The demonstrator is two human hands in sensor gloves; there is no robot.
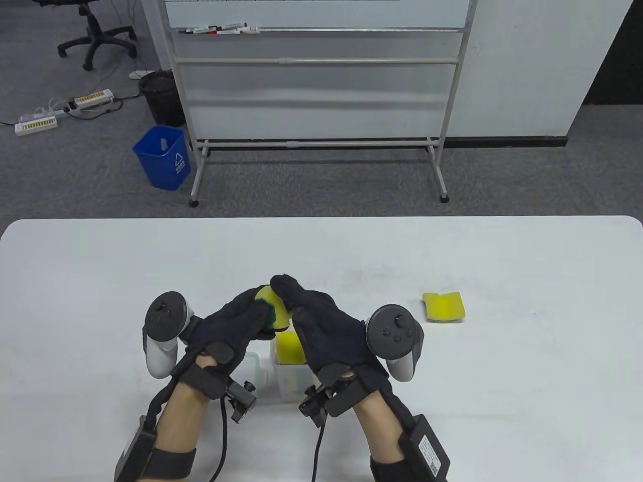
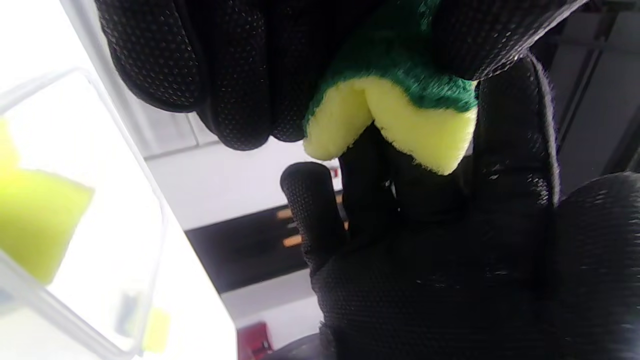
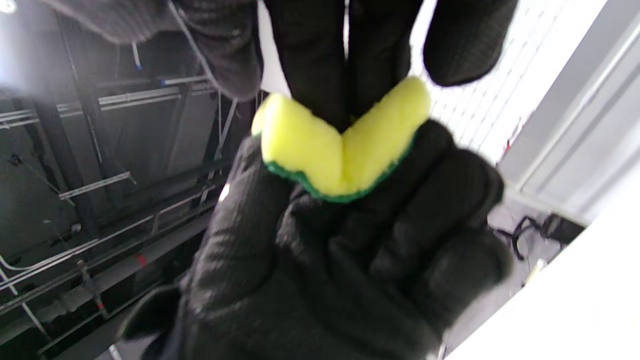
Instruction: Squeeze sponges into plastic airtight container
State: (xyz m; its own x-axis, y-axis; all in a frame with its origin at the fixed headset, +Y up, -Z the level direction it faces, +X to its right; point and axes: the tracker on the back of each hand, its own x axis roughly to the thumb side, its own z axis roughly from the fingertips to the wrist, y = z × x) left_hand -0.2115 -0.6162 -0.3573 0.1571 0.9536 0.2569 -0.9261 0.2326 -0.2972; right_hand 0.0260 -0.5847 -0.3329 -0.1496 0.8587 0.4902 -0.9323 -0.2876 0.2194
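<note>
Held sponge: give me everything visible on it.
The held sponge is yellow foam with a green scouring layer on one face. It is folded into a V, yellow inside the crease, green outside, as both wrist views show. The left hand and right hand grip it together, raised above the clear container, which already holds another yellow sponge. Its far end is hidden by fingers.

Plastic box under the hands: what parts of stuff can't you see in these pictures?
- Container: table view, both hands cover most of it; lid not visible.
- Sponge inside: right hand hides part.
- Folded sponge: left hand fingers hide its middle.
- Container: left wrist view, blurred, cut off.
</note>
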